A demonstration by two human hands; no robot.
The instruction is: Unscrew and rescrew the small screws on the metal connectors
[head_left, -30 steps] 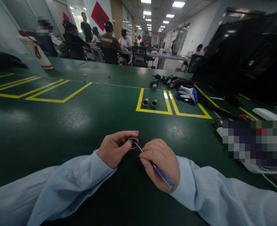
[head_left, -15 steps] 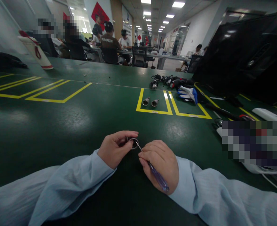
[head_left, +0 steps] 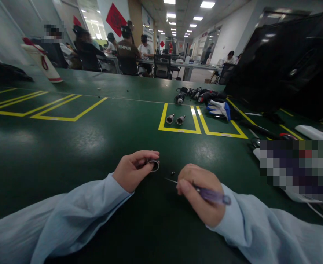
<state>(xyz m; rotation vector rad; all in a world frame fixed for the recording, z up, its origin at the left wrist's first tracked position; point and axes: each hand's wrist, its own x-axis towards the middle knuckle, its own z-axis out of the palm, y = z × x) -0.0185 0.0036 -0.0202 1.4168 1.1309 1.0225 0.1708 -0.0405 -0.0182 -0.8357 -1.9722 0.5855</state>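
My left hand [head_left: 135, 168] is closed around a small round metal part [head_left: 155, 166], its ring-shaped open end facing right. The fingers hide most of that part. In my right hand [head_left: 201, 190] is a screwdriver with a clear purple handle [head_left: 212, 196]; its thin shaft points left, apart from the metal part. A tiny dark piece [head_left: 173, 173], too small to name, lies on the table between the hands. Farther off, two similar-looking metal cup-shaped parts [head_left: 170, 118] stand inside a yellow-taped square.
The green table [head_left: 68, 154] carries yellow tape outlines. At the back right lie black cables and tools [head_left: 197, 94] and a blue-and-white glove [head_left: 218, 110]. A large black object [head_left: 282, 62] stands on the right. People sit at desks beyond.
My right hand has moved right, drawing the screwdriver tip out of the metal part's ring. The tiny dark piece now shows on the table. My left hand has shifted slightly left.
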